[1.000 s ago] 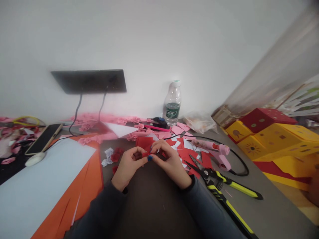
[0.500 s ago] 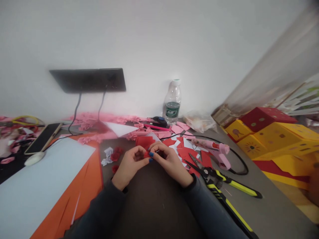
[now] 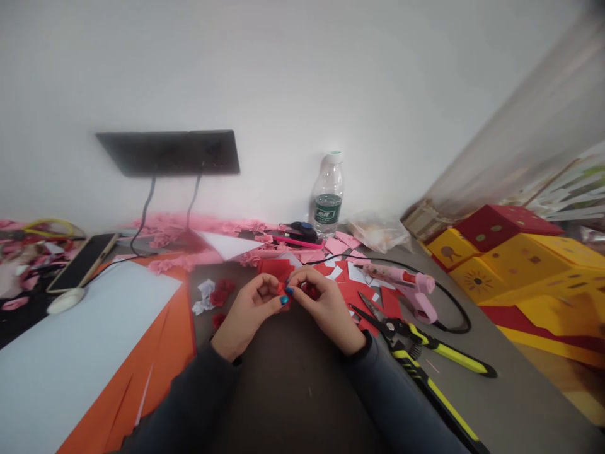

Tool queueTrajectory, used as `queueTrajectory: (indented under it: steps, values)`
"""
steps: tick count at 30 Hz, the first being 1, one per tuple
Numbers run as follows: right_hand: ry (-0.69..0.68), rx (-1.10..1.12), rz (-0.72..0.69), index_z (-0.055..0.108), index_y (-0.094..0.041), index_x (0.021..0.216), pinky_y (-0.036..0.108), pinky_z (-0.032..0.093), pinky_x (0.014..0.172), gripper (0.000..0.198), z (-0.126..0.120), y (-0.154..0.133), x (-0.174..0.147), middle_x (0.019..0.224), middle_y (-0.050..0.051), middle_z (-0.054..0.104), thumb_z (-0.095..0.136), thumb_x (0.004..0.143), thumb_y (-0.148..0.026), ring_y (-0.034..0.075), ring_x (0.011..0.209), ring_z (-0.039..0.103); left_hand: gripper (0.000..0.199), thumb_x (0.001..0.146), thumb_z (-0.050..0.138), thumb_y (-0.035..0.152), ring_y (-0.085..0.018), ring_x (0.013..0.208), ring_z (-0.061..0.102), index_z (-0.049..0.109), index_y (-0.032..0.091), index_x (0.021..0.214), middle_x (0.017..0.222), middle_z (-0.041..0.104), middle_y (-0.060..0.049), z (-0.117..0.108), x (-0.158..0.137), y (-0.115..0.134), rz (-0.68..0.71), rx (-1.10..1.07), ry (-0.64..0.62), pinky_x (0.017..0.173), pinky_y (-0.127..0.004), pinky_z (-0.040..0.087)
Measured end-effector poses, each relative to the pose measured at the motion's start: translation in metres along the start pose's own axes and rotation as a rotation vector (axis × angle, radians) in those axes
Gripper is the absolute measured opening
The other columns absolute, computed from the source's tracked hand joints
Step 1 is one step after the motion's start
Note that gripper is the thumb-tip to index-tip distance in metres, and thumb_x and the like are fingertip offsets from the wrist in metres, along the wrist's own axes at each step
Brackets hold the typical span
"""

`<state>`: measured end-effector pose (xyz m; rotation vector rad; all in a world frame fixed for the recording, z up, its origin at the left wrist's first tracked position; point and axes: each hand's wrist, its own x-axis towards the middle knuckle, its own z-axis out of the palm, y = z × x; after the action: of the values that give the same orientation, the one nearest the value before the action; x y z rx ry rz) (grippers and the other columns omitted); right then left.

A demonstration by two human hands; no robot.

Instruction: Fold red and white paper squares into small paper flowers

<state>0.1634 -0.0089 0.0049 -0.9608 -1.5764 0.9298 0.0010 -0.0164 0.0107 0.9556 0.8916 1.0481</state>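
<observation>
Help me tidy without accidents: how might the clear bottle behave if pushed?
The clear bottle stands upright, taller than wide, so it could tip if pushed high. Its rounded body would probably roll once down. Its fill level is unclear, so weight is hard to judge.

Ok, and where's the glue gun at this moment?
In the head view, the glue gun lies to the right of the right hand, by the paper scraps and just beyond the shears.

We are seeing matt red paper (image 3: 282, 289), dull cloth sleeves (image 3: 201, 381), a smooth matt counter (image 3: 302, 391), a clear glossy plastic bottle (image 3: 328, 205), a crinkled plastic bag (image 3: 379, 233), and shears (image 3: 391, 327) with metal blades (image 3: 372, 308).
</observation>
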Motion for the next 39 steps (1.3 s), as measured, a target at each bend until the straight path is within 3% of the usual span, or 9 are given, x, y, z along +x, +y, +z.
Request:
queueTrajectory:
  steps: [5, 12, 18, 28, 39]
  values:
    - [0.019, -0.128, -0.181, 0.064, -0.021, 0.082, 0.033, 0.050, 0.078, 0.009, -0.001, -0.002, -0.002, 0.088, 0.005, 0.063, 0.062, 0.087, -0.014, 0.019, 0.086, 0.061, 0.030, 0.064, 0.086, 0.023, -0.008, 0.067, 0.059, 0.063, 0.015, 0.082, 0.072, 0.060, 0.003, 0.002, 0.000, 0.001, -0.050, -0.099, 0.078, 0.067, -0.022, 0.056]
    - [-0.036, -0.371, -0.400, 0.069, -0.025, 0.090, 0.037, 0.051, 0.080, 0.013, -0.007, -0.001, -0.002, 0.100, 0.008, 0.065, 0.061, 0.090, -0.015, 0.021, 0.094, 0.062, 0.033, 0.060, 0.089, 0.021, -0.010, 0.069, 0.066, 0.066, 0.014, 0.083, 0.079, 0.068, 0.001, -0.002, 0.000, 0.002, -0.041, -0.192, 0.100, 0.064, -0.020, 0.058]
    - [-0.083, -0.503, -0.431, 0.070, -0.026, 0.096, 0.042, 0.048, 0.082, 0.017, -0.011, -0.003, -0.002, 0.106, 0.009, 0.068, 0.059, 0.090, -0.015, 0.024, 0.096, 0.061, 0.032, 0.062, 0.088, 0.020, -0.010, 0.070, 0.065, 0.067, 0.015, 0.085, 0.079, 0.068, 0.001, -0.002, 0.001, 0.003, 0.002, -0.208, 0.104, 0.066, -0.020, 0.057]
    - [0.034, -0.239, -0.291, 0.066, -0.024, 0.085, 0.037, 0.051, 0.083, 0.013, 0.000, -0.003, -0.004, 0.102, 0.007, 0.065, 0.064, 0.087, -0.012, 0.021, 0.095, 0.063, 0.030, 0.063, 0.087, 0.021, -0.008, 0.070, 0.061, 0.065, 0.016, 0.082, 0.077, 0.063, 0.003, 0.000, -0.001, 0.000, 0.020, -0.198, 0.089, 0.067, -0.019, 0.057]
    - [0.006, -0.346, -0.354, 0.069, -0.027, 0.082, 0.039, 0.048, 0.081, 0.014, -0.003, -0.002, -0.004, 0.103, 0.006, 0.067, 0.063, 0.088, -0.015, 0.023, 0.097, 0.062, 0.037, 0.054, 0.091, 0.022, -0.007, 0.066, 0.058, 0.062, 0.015, 0.075, 0.074, 0.059, 0.005, 0.002, 0.001, 0.001, 0.044, -0.184, 0.126, 0.064, -0.018, 0.055]
